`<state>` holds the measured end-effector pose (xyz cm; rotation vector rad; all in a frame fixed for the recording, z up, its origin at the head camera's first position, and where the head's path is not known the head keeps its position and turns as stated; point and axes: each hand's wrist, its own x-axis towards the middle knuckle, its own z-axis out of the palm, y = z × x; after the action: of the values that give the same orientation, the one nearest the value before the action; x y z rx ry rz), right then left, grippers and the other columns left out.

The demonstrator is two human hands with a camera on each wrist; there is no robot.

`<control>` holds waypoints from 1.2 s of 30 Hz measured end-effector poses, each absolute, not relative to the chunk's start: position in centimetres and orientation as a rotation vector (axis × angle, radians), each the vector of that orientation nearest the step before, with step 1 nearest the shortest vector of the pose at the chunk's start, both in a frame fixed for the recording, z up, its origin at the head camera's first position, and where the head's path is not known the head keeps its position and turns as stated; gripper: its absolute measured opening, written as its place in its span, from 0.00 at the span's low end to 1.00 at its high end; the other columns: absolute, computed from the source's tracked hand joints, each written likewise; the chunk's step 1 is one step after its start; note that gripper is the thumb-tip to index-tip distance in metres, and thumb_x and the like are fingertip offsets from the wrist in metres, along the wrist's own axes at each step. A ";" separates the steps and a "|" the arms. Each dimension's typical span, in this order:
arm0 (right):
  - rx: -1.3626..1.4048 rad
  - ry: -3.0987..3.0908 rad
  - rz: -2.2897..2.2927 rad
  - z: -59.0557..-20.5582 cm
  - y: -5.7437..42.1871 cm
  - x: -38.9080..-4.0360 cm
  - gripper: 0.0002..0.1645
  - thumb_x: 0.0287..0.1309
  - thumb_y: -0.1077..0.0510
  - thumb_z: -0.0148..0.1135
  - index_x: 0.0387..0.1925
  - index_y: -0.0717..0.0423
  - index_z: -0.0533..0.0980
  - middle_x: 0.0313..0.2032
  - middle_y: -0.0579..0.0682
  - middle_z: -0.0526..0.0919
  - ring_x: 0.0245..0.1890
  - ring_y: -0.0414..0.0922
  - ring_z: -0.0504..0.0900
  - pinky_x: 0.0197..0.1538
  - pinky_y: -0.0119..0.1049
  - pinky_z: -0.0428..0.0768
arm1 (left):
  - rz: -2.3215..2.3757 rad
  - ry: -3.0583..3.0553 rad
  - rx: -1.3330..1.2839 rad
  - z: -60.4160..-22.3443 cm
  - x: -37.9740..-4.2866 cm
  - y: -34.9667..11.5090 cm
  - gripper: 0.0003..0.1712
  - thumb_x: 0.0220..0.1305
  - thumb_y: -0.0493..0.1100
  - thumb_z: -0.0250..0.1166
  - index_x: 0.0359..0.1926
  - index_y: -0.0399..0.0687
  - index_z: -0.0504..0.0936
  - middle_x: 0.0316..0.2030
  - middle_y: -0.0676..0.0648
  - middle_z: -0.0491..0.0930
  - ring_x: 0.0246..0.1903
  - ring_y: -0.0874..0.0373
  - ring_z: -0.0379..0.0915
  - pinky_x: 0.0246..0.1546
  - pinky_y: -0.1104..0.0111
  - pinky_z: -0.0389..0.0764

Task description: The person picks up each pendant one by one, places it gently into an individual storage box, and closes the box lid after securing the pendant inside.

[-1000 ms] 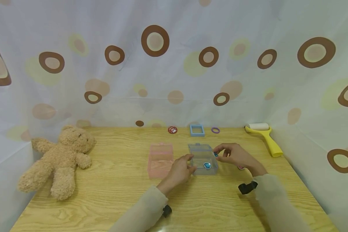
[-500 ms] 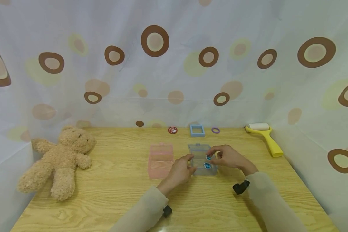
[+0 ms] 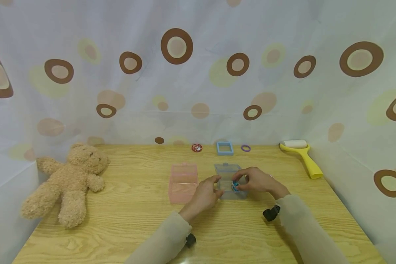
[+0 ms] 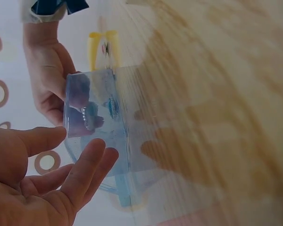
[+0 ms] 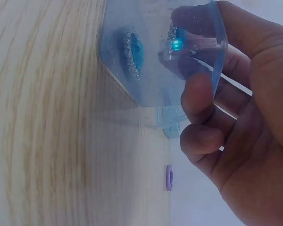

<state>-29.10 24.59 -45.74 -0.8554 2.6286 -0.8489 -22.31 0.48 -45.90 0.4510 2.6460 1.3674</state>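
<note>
A clear blue plastic box (image 3: 232, 196) stands on the table with its lid (image 3: 227, 168) raised at the back. My right hand (image 3: 258, 179) reaches over its right side and pinches a blue rhinestone (image 5: 173, 43) with a pale beaded rim between thumb and finger. That stone is inside the box, just above a second blue rhinestone (image 5: 134, 51) lying on the bottom. At the box's left side, my left hand (image 3: 202, 196) touches the wall with fairly straight, spread fingers and holds nothing.
A pink clear box (image 3: 183, 192), lid raised, stands left of the blue one. Behind are a red round badge (image 3: 196, 147), a blue square frame (image 3: 224, 148) and a purple ring (image 3: 245, 148). A yellow lint roller (image 3: 305, 157) lies far right, a teddy bear (image 3: 70, 179) left.
My right hand has brought the pinched rhinestone from the box's right edge leftward and down into it, close over the other stone. The left hand has stayed at the box.
</note>
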 end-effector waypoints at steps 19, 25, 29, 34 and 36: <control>-0.924 2.650 -0.751 -45.8 24.2 -29.5 0.15 0.58 0.55 0.71 0.48 0.49 0.84 0.48 0.48 0.87 0.46 0.50 0.84 0.38 0.31 0.77 | 1.362 2.642 0.441 -46.1 -22.4 0.5 0.31 0.67 0.38 0.66 0.69 0.40 0.69 0.64 0.37 0.75 0.43 0.51 0.86 0.31 0.72 0.82; -0.918 2.665 -0.754 -45.7 24.3 -29.5 0.16 0.58 0.55 0.71 0.49 0.49 0.83 0.47 0.47 0.87 0.48 0.50 0.84 0.41 0.34 0.79 | 1.357 2.640 0.442 -46.1 -22.4 0.5 0.31 0.67 0.39 0.66 0.69 0.40 0.69 0.64 0.37 0.75 0.43 0.51 0.86 0.31 0.72 0.82; -0.879 2.685 -0.770 -45.3 24.4 -29.4 0.15 0.59 0.54 0.71 0.48 0.48 0.83 0.47 0.45 0.87 0.46 0.46 0.83 0.44 0.36 0.80 | 1.373 2.634 0.436 -46.2 -22.4 0.5 0.31 0.67 0.39 0.66 0.69 0.40 0.69 0.64 0.37 0.75 0.44 0.51 0.86 0.32 0.72 0.83; -0.849 2.717 -0.808 -45.1 24.7 -29.3 0.14 0.60 0.53 0.70 0.48 0.48 0.83 0.45 0.43 0.87 0.39 0.39 0.81 0.41 0.33 0.79 | 1.389 2.628 0.420 -46.3 -22.5 0.5 0.31 0.67 0.39 0.66 0.69 0.41 0.69 0.64 0.38 0.75 0.43 0.53 0.86 0.31 0.73 0.82; -0.842 2.733 -0.833 -44.9 25.0 -29.3 0.14 0.61 0.54 0.69 0.48 0.49 0.83 0.44 0.43 0.87 0.35 0.38 0.79 0.39 0.32 0.78 | 1.393 2.624 0.415 -46.3 -22.4 0.5 0.32 0.67 0.38 0.66 0.69 0.41 0.69 0.64 0.38 0.75 0.44 0.54 0.86 0.31 0.73 0.82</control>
<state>-29.26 25.00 -44.88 -0.8418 2.7330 -0.8325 -22.43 0.51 -46.30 0.4150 2.6237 1.3931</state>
